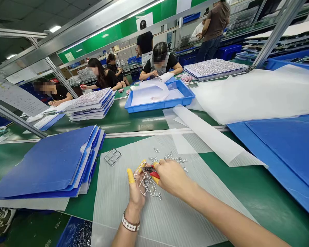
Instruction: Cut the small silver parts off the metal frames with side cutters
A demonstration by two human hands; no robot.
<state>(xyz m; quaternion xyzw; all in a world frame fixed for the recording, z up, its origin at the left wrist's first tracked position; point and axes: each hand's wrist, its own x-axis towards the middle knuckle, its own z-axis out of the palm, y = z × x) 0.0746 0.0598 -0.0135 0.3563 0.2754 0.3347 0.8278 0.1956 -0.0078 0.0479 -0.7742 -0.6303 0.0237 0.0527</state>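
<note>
Head view, left hand [135, 192] grasping a metal parts fret [145, 181] — long axis slanting down-right, right hand [171, 176] clenching red-handled cutters [154, 175]

A stack of blue plastic folders [45, 163] at left on the green workbench [249, 192], a blue plastic tray [157, 105] of white sheets farther up, a seated co-worker [159, 65] behind it, a standing person [213, 27] at upper right, another seated co-worker [104, 77] at upper left
</note>
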